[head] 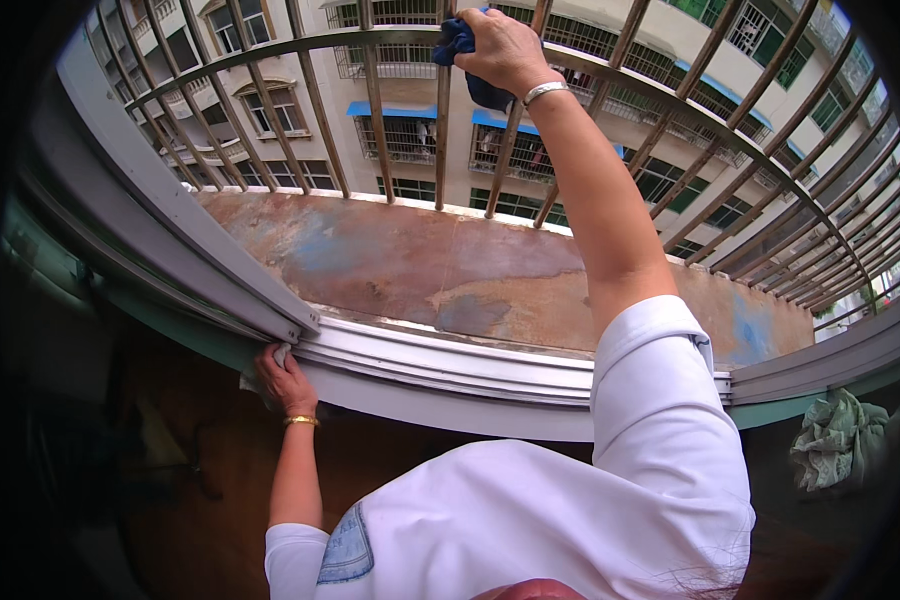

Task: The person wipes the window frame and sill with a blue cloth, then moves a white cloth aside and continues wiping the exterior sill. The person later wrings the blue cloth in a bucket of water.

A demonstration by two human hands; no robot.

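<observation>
My right hand (499,49) reaches out past the window and grips a dark blue cloth (487,94). The cloth is bunched around an upright metal bar of the window guard (375,112), where a flat crossbar runs. Lower down, my left hand (289,382) rests at the inner edge of the white window sill (450,405), beside the corner of the sliding frame. A pale, thin cloth or tissue (282,354) shows between its fingers, and more pale material hangs below them. The palm side of that hand is hidden.
A stained, rusty ledge (420,262) lies between the metal window track (450,367) and the guard's bars. The sliding window frame (195,217) stands at left. A crumpled pale green curtain or cloth (840,439) hangs at right. Beyond the bars rises an apartment building (412,90).
</observation>
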